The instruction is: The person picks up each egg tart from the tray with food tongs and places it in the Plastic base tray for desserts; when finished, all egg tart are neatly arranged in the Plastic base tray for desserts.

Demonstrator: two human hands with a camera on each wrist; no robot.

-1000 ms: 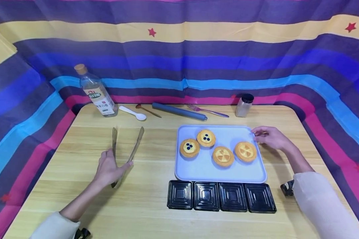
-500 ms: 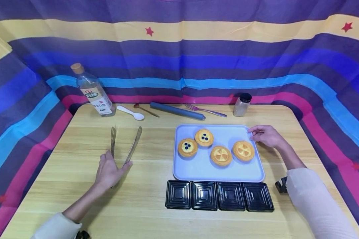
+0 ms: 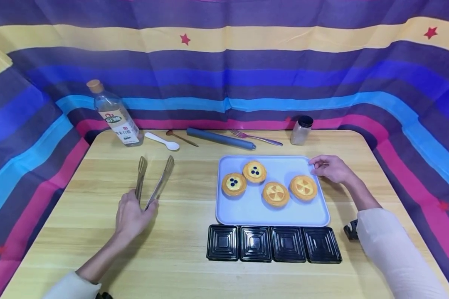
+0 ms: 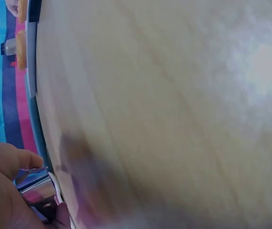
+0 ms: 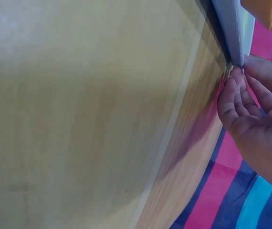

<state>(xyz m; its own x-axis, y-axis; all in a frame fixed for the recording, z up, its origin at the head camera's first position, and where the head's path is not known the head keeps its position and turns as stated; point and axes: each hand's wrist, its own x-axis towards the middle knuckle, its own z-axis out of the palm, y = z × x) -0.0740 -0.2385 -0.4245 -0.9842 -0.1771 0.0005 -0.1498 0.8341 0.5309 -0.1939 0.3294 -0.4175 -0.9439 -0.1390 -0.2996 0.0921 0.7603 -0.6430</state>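
My left hand (image 3: 132,214) grips metal tongs (image 3: 139,180) over the left part of the table, their slotted ends pointing away from me and standing apart with nothing between them. At the far right corner of the pale lavender tray (image 3: 254,214), my right hand (image 3: 333,168) pinches the rim between thumb and fingers. The right wrist view shows those fingertips (image 5: 237,74) at the tray's edge. On the tray lie two tarts with dark dots (image 3: 234,184) (image 3: 254,171) and two tarts with wedge patterns (image 3: 275,194) (image 3: 303,188).
Several black square plastic trays (image 3: 222,242) line the lavender tray's near side. Along the back are a labelled bottle (image 3: 121,124), a white spoon (image 3: 162,141), a small brown spoon (image 3: 182,138), a blue-grey rod (image 3: 220,138), a fork (image 3: 256,137) and a black-lidded jar (image 3: 301,130).
The tongs' arms have come closer together, and my left hand has shifted slightly left. My right hand stays at the tray's corner. The whole head view has drifted a little.
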